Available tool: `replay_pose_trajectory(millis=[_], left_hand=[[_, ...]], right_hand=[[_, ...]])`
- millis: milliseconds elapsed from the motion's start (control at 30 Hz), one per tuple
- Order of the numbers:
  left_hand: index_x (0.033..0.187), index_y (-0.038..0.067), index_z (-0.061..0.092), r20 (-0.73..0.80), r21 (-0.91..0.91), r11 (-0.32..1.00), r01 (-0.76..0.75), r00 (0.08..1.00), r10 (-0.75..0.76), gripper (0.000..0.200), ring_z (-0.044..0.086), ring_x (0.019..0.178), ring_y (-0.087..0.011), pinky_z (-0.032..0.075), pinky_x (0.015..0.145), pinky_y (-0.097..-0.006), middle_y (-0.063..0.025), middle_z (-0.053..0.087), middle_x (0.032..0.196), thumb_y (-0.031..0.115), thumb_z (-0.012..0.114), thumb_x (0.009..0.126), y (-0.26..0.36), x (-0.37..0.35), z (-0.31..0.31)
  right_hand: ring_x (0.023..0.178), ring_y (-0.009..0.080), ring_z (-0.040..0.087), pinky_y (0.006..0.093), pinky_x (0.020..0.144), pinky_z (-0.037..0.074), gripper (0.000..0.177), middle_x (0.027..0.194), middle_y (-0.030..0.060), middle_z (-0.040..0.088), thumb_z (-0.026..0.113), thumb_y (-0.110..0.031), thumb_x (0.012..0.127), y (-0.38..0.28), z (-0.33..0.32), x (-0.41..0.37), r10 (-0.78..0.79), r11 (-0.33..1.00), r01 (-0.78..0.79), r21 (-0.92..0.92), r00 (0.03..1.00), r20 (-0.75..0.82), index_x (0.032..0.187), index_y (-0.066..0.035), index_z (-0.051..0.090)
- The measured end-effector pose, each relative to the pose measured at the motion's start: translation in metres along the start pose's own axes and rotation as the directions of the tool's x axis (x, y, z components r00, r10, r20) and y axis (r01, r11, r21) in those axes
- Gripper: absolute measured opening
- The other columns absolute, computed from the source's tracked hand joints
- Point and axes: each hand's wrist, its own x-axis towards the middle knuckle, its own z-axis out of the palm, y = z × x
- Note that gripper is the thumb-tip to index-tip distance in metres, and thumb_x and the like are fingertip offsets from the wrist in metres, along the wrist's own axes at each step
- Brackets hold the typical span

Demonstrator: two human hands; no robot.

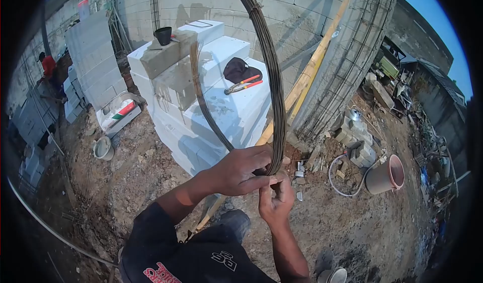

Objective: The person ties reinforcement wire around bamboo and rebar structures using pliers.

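One wire bundle (277, 107) in work: our left hand (241, 171) curls fingers round its bend, our right hand (276, 202) pinches it; continuing calls for steadiness.

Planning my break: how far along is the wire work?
Done: bindings circle the wire bundle in two places. In hand: left hand and right hand pinch its lower bend. Probably left: securing that bend, partly hidden; pliers lie on the blocks.

Open ground (151, 182) at lower left of the frame; pole (302, 84) and block stack (226, 107) obstruct passage beyond the hands.
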Motion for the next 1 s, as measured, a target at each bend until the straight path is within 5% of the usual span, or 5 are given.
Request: replay_pose_trajectory(millis=[100,233,333,667,1000], left_hand=[[0.128,0.005,0.054,-0.034,-0.01,0.998,0.059,0.998,-0.059,0.047,0.06,0.109,-0.0282,0.049,0.086,-0.0363,-0.0161,0.055,0.126,0.01,0.069,0.084,-0.013,0.01,-0.007],[0.131,0.006,0.051,-0.076,-0.101,0.993,0.068,0.994,-0.076,0.048,0.06,0.11,-0.0324,0.05,0.084,-0.035,-0.0146,0.048,0.139,0.011,0.067,0.086,-0.038,0.024,-0.018],[0.121,0.0,0.054,-0.186,-0.153,0.97,-0.187,0.97,0.158,0.042,0.062,0.094,-0.0334,0.05,0.074,-0.0366,-0.0145,0.054,0.127,0.021,0.066,0.086,-0.083,0.044,-0.026],[0.091,0.003,0.058,-0.382,0.289,0.957,0.027,0.92,0.09,0.026,0.061,0.089,-0.0336,0.049,0.074,-0.0444,-0.0117,0.059,0.098,0.024,0.054,0.077,-0.193,0.123,-0.067],[0.086,0.001,0.056,-0.704,0.137,0.987,0.079,0.709,0.041,0.026,0.063,0.082,-0.0372,0.05,0.072,-0.0475,-0.0175,0.061,0.082,0.025,0.054,0.077,-0.25,0.147,-0.031]], right_hand=[[0.076,0.0113,0.055,0.0245,0.067,0.044,0.012,0.081,0.0041,0.058,0.059,-0.009,0.093,0.006,0.014,0.018,0.018,0.985,-0.007,0.172,0.998,-0.061,0.092,0.002,0.055],[0.076,0.0098,0.054,0.0232,0.068,0.044,0.015,0.082,0.003,0.058,0.06,-0.012,0.094,0.056,0.007,0.041,-0.005,0.982,-0.019,0.189,0.992,0.126,0.092,0.002,0.056],[0.076,0.0089,0.054,0.0223,0.068,0.043,0.017,0.082,0.0034,0.058,0.059,-0.014,0.095,0.08,0.005,0.077,-0.036,0.994,0.014,0.105,0.977,0.21,0.095,0.002,0.056],[0.08,0.0224,0.061,0.0346,0.071,0.054,0.03,0.094,0.0171,0.058,0.051,-0.02,0.096,0.143,0.066,0.23,-0.302,0.949,0.312,-0.044,0.939,0.164,0.111,0.006,0.05],[0.072,0.0183,0.057,0.0299,0.065,0.05,0.026,0.084,0.0112,0.057,0.053,-0.022,0.096,0.17,0.099,0.226,-0.238,0.953,0.144,0.265,0.9,0.366,0.106,0.002,0.052]])
